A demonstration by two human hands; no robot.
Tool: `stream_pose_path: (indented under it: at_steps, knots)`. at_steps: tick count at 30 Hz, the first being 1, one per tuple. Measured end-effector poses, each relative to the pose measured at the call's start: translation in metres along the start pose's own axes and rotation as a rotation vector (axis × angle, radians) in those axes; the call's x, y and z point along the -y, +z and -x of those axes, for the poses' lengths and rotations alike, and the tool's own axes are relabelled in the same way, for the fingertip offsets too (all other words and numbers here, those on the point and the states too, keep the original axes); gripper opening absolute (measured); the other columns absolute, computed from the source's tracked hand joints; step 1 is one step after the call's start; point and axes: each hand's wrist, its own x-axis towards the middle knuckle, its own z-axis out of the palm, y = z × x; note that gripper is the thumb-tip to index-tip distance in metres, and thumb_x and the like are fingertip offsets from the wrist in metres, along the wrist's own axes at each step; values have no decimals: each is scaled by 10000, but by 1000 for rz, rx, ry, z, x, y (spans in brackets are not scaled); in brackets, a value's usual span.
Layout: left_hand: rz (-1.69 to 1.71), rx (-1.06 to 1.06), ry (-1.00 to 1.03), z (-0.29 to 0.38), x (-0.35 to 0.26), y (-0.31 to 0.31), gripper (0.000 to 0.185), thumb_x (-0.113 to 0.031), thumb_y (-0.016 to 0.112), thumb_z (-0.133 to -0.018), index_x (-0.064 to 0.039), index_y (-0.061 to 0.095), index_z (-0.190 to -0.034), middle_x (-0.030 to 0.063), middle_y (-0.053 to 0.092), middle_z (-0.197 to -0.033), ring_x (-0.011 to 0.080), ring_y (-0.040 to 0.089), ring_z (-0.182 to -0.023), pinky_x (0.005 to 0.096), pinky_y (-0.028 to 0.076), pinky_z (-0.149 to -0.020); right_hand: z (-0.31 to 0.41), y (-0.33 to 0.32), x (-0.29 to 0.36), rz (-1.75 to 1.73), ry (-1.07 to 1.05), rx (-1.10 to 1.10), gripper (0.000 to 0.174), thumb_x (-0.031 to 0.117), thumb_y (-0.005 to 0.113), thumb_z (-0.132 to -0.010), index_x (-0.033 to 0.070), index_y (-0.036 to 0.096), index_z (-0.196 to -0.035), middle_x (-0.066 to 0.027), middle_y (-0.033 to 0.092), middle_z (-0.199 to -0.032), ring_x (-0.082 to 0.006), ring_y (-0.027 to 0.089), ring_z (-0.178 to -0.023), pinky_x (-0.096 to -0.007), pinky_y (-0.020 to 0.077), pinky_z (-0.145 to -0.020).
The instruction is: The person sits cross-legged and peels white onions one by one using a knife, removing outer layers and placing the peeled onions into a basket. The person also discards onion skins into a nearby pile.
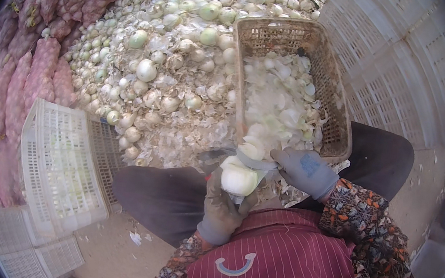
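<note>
In my gloved left hand (pixel 222 213) I hold a white onion (pixel 239 177), its upper part partly cut or peeled. My right hand (pixel 306 171), in a grey glove with a blue print, grips a knife (pixel 256 163) whose curved blade lies across the top of the onion. Pale pieces of onion layer (pixel 252 145) show just beyond the blade, blurred. Ahead of both hands, a dirty brown plastic crate (pixel 341 119) holds many onion peelings (pixel 290 105). My right fingers hide the knife's handle.
A large heap of onions (pixel 147 71) and dry skins spreads ahead to the left. Pink mesh sacks (pixel 42 69) of onions are stacked at far left. A white plastic crate (pixel 62 168) stands by my left knee; more white crates (pixel 400 65) form a wall at right.
</note>
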Motion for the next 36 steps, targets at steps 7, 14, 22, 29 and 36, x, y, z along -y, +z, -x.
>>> stream_pose_path:
  at_steps: [7, 14, 22, 29, 36]
  knots:
    - [477, -150, -193, 2, 8, -7, 700, -212, 739, -901, -29, 349, -1452, 160, 543, -1353, 252, 610, -1138, 405, 545, -914, 0, 1, -8, -884, 636, -90, 354, 143, 573, -938, -21, 584, -1251, -182, 665, -986, -283, 677, -882, -367, 524, -809]
    - [1204, -400, -129, -17, 27, -183, 800, -504, 638, -914, -29, 363, -1497, 68, 595, -1119, 138, 523, -820, 395, 517, -949, -5, 4, 2, -748, 609, -50, 360, 135, 594, -931, -22, 592, -1255, -175, 692, -1039, -205, 677, -938, -326, 529, -825]
    - [776, -846, -43, -27, 31, -372, 731, -498, 556, -997, -40, 373, -1537, 170, 425, -1562, 177, 612, -1038, 190, 493, -688, -19, 13, 6, -873, 595, -107, 356, 109, 608, -932, 7, 577, -1271, -33, 619, -811, -78, 525, -593, -242, 428, -533]
    - [-294, 345, -455, -129, 101, -212, 768, -413, 775, -834, -36, 505, -1446, 198, 583, -1400, 331, 538, -1317, 411, 410, -1102, -33, -2, 7, -1097, 714, -113, 394, 92, 608, -921, -16, 541, -1294, -46, 654, -836, -63, 498, -536, -220, 392, -487]
    - [-272, 381, -641, -249, 227, -101, 750, -340, 797, -811, -10, 522, -1426, 208, 605, -1365, 322, 567, -1281, 384, 433, -1087, -52, -11, 0, -1311, 843, -139, 400, 68, 602, -943, -29, 527, -1324, -36, 654, -847, -50, 483, -536, -217, 391, -486]
